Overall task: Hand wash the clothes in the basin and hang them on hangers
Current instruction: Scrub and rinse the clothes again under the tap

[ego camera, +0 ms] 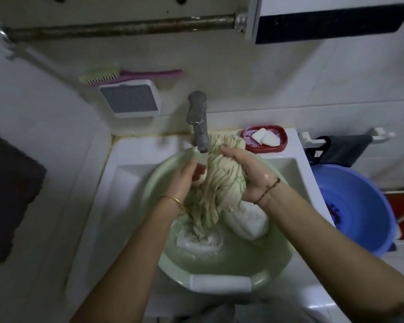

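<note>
My right hand [250, 173] grips the bunched cream cloth [222, 180] over the green basin [219, 271], left hand's [182, 180] fingers [188, 170] curled against its side.

Two basins, green [173, 273] and blue [380, 229], one tap [197, 117], two soap pieces [265, 137], one brush [103, 75]

sink [126, 159] | holds: green basin [219, 273] | ledge: red soap dish [280, 145]

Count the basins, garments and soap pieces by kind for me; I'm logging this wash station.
Basins: 2, green basin, blue basin
Garments in the green basin: 3, striped beige, two white
Soap pieces: 2
Total: 7
</note>
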### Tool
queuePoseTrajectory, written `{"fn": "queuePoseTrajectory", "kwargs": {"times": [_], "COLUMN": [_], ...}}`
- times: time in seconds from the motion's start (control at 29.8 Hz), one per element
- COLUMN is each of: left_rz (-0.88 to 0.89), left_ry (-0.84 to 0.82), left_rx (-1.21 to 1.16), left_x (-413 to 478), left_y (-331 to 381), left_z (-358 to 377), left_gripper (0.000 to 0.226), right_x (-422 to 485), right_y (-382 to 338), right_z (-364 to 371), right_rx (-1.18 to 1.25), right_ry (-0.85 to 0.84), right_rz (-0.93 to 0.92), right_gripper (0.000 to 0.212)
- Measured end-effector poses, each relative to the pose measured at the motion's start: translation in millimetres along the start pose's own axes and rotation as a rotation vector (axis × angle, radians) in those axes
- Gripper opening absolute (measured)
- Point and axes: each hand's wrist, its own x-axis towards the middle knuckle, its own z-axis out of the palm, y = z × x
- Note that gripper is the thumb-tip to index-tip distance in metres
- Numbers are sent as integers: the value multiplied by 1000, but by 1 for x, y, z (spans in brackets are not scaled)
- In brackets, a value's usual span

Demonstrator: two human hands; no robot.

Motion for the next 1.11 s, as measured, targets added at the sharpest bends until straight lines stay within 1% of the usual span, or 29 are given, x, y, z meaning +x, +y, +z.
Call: {"fn": "queuePoseTrajectory", "kwargs": {"times": [0.07, 0.1, 0.13, 0.17, 0.24, 0.3, 0.34, 0.37, 0.4, 0.47, 0.57, 0.6, 0.64, 0.67, 0.74, 0.77, 0.81, 0.84, 0.87, 0.91, 0.94, 0.97, 1.01, 1.08, 1.11], "left_rz": [-123, -177, -212, -235, -249, -251, -254, -290, -351, -486, -587, -585, -585, -576, -538, -503, -457, -368, -241, -113, -29, 9, 28, -9, -65], "left_ry": [-6, 17, 10, -18, -65, -39, -6, -22, -94, -217, -304, -315, -301, -276, -201, -111, -8, 102, 207, 287, 316, 314, 266, 52, -60], "left_rx": [35, 5, -55, -119, -231, -283, -273, -292, -362, -514, -600, -626, -658, -674, -600, -504, -384, -248, -100, 80, 253, 418, 593, 991, 1114], "left_x": [-1, -7, -16, -22, -34, -37, -36, -31, -29, -27, -16, -16, -16, -20, -20, -18, -15, -7, 3, 13, 20, 24, 24, 21, 18], "left_y": [-25, -31, -31, -30, -23, -17, -18, -23, -28, -39, -54, -55, -54, -50, -46, -43, -41, -42, -46, -51, -57, -63, -67, -82, -89], "left_z": [0, 2, 5, 7, 12, 16, 16, 15, 15, 19, 27, 31, 35, 38, 43, 41, 36, 29, 20, 12, 4, -2, -3, 3, 9], "left_gripper": [43, 44, 43, 43, 45, 46, 47, 50, 57, 69, 86, 85, 77, 62, 25, 18, 16, 16, 22, 31, 43, 56, 66, 89, 96], "right_x": [-4, -6, -7, -7, -10, -18, -22, -25, -28, -27, -17, -14, -10, -9, -4, -2, 1, 4, 9, 15, 22, 29, 36, 47, 53], "right_y": [-12, -18, -23, -29, -38, -47, -52, -57, -62, -69, -59, -52, -45, -38, -26, -19, -13, -6, 0, 5, 11, 18, 26, 46, 58], "right_z": [18, 29, 36, 43, 56, 68, 75, 77, 79, 75, 55, 47, 36, 26, 4, -10, -23, -35, -48, -60, -72, -80, -86, -92, -94], "right_rx": [108, 155, 198, 239, 309, 334, 332, 327, 350, 441, 480, 474, 469, 481, 462, 413, 355, 261, 152, -1, -198, -456, -754, -1355, -1581], "right_ry": [-79, -124, -171, -208, -267, -282, -278, -231, -192, -135, -14, 32, 88, 127, 228, 277, 303, 352, 409, 502, 591, 649, 687, 749, 754], "right_rz": [-24, -58, -81, -112, -172, -222, -257, -298, -327, -342, -347, -333, -310, -278, -196, -159, -134, -137, -164, -211, -246, -249, -195, -27, 28], "right_gripper": [24, 34, 49, 59, 60, 54, 44, 29, 17, 26, 31, 30, 30, 30, 31, 30, 28, 26, 25, 26, 26, 22, 21, 33, 39]}}
